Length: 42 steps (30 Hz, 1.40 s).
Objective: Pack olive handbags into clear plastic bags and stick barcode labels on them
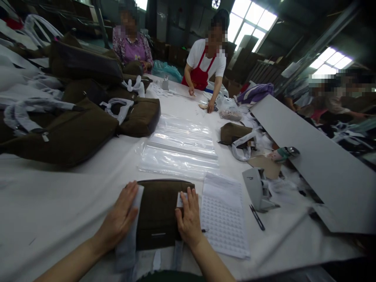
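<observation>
A dark olive bag (158, 211) lies flat on the white-covered table in front of me. My left hand (122, 215) rests along its left edge, fingers stretched out over a pale wrapped strap (137, 201). On the bag's right side lies my right hand (189, 215), open, its fingers partly over a small white tag (179, 200). Wrapped straps and a white tab (156, 260) stick out at the bag's near end. Just right of my right hand is a stack of white label sheets (223, 219).
Clear plastic bags (182, 147) lie beyond the bag. Larger olive bags (64, 133) are piled at left. A grey tape dispenser (255, 188), thread snips (257, 217), a bottle (283, 153) and a small olive bag (235, 134) are at right. Two people (205, 62) are across the table.
</observation>
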Motion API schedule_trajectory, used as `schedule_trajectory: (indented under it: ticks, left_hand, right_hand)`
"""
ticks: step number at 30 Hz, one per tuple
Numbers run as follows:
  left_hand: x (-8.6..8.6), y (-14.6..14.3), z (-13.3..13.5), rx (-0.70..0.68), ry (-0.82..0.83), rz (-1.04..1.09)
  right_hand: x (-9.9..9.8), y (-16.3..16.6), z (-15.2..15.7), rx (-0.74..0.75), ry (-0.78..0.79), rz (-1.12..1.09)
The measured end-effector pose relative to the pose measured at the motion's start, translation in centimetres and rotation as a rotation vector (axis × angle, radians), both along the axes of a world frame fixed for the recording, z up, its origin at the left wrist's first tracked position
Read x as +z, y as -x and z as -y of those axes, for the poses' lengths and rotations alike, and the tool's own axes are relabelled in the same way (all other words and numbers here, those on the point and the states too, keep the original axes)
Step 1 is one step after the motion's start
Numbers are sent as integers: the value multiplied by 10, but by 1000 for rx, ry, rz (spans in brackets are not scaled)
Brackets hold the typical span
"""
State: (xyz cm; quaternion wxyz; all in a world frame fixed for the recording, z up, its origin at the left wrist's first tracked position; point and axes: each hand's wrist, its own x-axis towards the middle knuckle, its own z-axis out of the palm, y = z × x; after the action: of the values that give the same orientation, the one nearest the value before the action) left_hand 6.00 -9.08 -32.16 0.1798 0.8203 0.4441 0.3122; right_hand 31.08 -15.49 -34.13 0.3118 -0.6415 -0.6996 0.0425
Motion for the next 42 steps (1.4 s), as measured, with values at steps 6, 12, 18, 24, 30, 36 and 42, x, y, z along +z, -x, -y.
schedule_trajectory:
  ticks: [6,12,18,24,30,36,42]
  left_hand:
    - [5,-23,-10,-238,-141,-237]
    - [31,-11,-64,79,-9,246]
    - [11,-55,-184,-28,203,24]
    - [-35,-73,-229,-177,346,-288]
    - [-14,-88,-246,-119,370,-384]
    - [31,-111,-238,-184,207,-420]
    - [55,-99,-243,-227,141,-445]
  right_hand:
    - [5,5,3,-28,37,32]
    - [17,-46,-36,-126,-107,-199]
    - [-8,-78,-145,35,147,-193]
    - [-46,-85,-169,95,339,59]
    - [-22,-100,-196,43,439,-51]
    - [-1,-111,-216,48,289,174]
    - [33,-127,-228,85,-40,428]
